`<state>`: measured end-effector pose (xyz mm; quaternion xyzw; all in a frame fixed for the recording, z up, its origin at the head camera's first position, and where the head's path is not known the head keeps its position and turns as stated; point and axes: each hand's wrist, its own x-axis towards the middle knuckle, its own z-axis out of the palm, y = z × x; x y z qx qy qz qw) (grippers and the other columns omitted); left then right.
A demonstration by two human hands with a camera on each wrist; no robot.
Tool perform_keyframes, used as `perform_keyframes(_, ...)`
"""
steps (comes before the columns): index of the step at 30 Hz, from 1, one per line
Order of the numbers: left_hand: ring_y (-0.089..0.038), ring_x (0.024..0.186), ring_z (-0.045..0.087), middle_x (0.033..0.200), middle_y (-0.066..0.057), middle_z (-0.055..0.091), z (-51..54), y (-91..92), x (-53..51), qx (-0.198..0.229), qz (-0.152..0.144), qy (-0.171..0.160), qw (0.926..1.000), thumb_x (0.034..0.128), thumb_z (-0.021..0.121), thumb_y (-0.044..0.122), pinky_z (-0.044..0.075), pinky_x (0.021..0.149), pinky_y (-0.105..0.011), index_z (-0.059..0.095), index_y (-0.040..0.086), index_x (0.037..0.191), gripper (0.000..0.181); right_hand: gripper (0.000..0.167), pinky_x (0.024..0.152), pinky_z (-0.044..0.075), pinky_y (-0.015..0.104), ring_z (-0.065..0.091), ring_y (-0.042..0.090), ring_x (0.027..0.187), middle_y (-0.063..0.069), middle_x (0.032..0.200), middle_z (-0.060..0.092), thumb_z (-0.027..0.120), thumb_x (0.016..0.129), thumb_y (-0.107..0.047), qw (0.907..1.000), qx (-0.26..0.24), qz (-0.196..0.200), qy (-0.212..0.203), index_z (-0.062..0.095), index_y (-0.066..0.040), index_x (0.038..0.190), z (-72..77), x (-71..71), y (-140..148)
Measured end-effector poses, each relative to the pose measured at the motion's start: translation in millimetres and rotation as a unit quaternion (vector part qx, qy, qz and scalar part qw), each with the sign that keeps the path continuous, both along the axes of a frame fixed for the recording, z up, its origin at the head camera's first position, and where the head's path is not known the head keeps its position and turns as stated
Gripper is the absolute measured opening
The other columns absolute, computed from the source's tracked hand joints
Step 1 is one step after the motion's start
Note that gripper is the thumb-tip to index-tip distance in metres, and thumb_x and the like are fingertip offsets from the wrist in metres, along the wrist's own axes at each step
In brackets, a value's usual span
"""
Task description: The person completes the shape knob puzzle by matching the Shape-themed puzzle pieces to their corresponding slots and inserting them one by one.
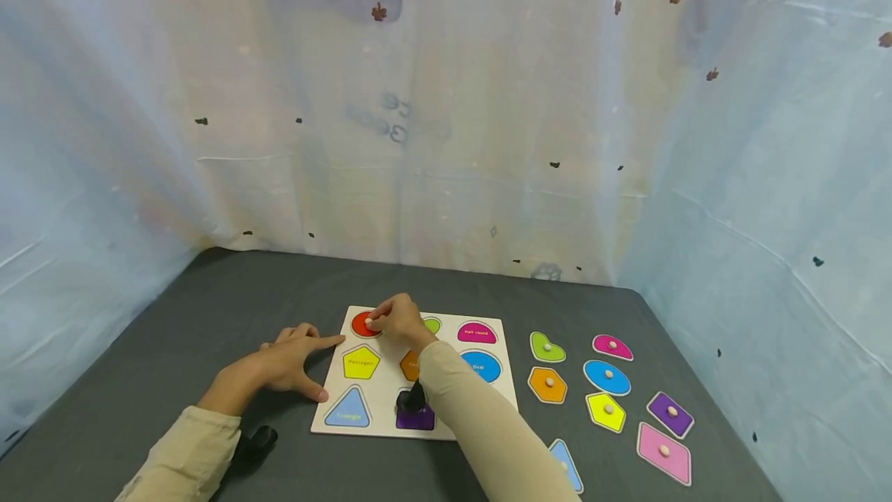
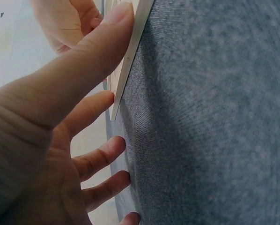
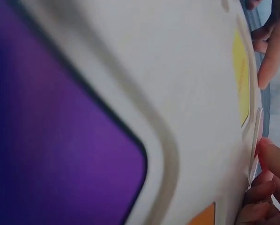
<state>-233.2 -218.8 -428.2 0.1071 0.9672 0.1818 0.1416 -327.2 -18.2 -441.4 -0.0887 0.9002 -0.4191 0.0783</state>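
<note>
A white shape board [image 1: 446, 331] lies on the dark cloth. At its far left corner my right hand [image 1: 400, 320] pinches the knob of the red round piece [image 1: 361, 324], which is at the red slot; whether it is fully seated I cannot tell. My left hand [image 1: 286, 361] is spread at the board's left edge, thumb and index fingertip touching it. In the left wrist view the thumb of the left hand [image 2: 60, 84] lies on the board's edge [image 2: 126, 65]. The right wrist view shows the purple slot [image 3: 84, 126] close up and the right hand [image 3: 268, 187] at the piece.
Right of the board lie knobbed pieces: a green heart [image 1: 547, 348], orange hexagon [image 1: 547, 386], blue oval [image 1: 606, 377], yellow pentagon [image 1: 605, 412], purple [image 1: 670, 414], pink [image 1: 663, 453], magenta half round [image 1: 612, 347] and blue triangle [image 1: 566, 465]. Plastic sheeting [image 1: 446, 177] stands behind.
</note>
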Motion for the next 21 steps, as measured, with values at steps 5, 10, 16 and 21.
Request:
perform_keyframes(5, -0.038, 0.119, 0.040, 0.130, -0.013, 0.046, -0.3, -0.6, -0.2, 0.003, 0.002, -0.002, 1.0000, 0.0646, 0.093, 0.048, 0.037, 0.089, -0.069, 0.047, 0.025, 0.152, 0.102, 0.007, 0.072, 0.047, 0.023, 0.055, 0.015, 0.081, 0.002, 0.088, 0.069, 0.083, 0.084, -0.016, 0.9999, 0.011, -0.007, 0.005, 0.080, -0.009, 0.084, -0.1, 0.2, -1)
perform_keyframes(10, -0.039, 0.119, 0.039, 0.131, -0.015, 0.045, 0.9, -1.3, -1.1, 0.002, 0.001, -0.003, 1.0000, 0.0653, 0.093, 0.047, 0.035, 0.090, -0.072, 0.047, 0.024, 0.152, 0.101, 0.006, 0.077, 0.049, 0.025, 0.055, 0.015, 0.082, 0.003, 0.089, 0.069, 0.084, 0.083, -0.014, 0.9999, 0.009, -0.003, 0.009, 0.081, -0.009, 0.085, 0.1, 0.8, -1)
perform_keyframes(16, -0.039, 0.119, 0.039, 0.131, -0.015, 0.045, -0.5, -0.9, -1.8, 0.006, 0.003, -0.003, 1.0000, 0.0649, 0.093, 0.046, 0.035, 0.090, -0.071, 0.047, 0.024, 0.152, 0.101, 0.010, 0.072, 0.046, 0.022, 0.053, 0.015, 0.084, 0.003, 0.089, 0.065, 0.084, 0.081, -0.010, 1.0000, -0.005, 0.000, -0.008, 0.081, -0.008, 0.091, 2.2, 2.8, 2)
perform_keyframes(21, -0.041, 0.121, 0.039, 0.132, -0.017, 0.044, -1.0, -0.2, -3.2, 0.001, 0.007, -0.006, 1.0000, 0.0645, 0.093, 0.048, 0.033, 0.093, -0.075, 0.047, 0.024, 0.152, 0.102, 0.016, 0.062, 0.041, 0.019, 0.051, 0.014, 0.078, 0.002, 0.089, 0.064, 0.082, 0.085, -0.014, 0.9986, -0.034, 0.026, -0.030, 0.081, -0.007, 0.100, 0.6, 0.4, 11)
